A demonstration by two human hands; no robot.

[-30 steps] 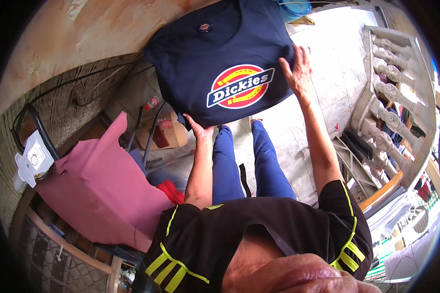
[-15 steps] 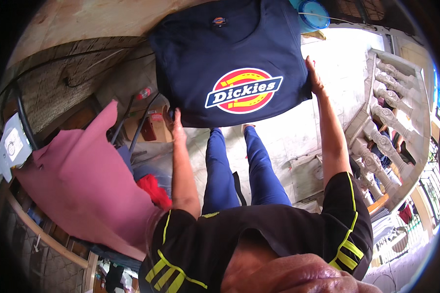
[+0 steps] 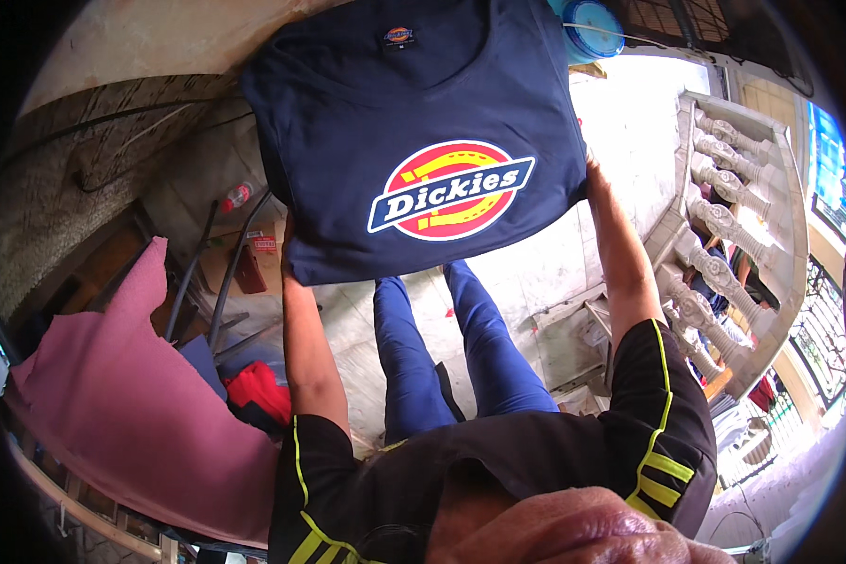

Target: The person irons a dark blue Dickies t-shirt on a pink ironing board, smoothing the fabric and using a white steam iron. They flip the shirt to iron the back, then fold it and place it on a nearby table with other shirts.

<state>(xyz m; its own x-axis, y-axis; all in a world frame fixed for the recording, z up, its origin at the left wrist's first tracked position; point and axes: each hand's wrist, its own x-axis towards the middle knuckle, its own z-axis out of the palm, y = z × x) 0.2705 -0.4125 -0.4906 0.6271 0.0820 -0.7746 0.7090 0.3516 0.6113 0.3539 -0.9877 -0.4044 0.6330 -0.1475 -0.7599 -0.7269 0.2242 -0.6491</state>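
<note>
A folded navy T-shirt (image 3: 338, 122) is held up in front of me, its scooped neckline at the far end. A bold red, yellow and white emblem fills the lower front, and a small label sits inside the collar. My left hand (image 3: 288, 256) grips its left edge near the lower corner, mostly covered by the cloth. On the opposite side, my right hand (image 3: 594, 175) holds the right edge. The fingers of both hands are largely hidden behind the shirt, which tilts slightly, its left corner hanging lower.
Pink cloth (image 3: 141, 404) drapes over something at my left, beside a red cloth (image 3: 259, 391) and dark metal legs (image 3: 226, 273). A cardboard box (image 3: 268, 246) stands behind these. Rightward runs a white balustrade (image 3: 724, 226). A blue round container (image 3: 592, 28) is at the far right of the shirt.
The shirt and both hands have shifted slightly left and nearer to me, and the shirt's left corner has dipped. My left hand is now more covered by the cloth.
</note>
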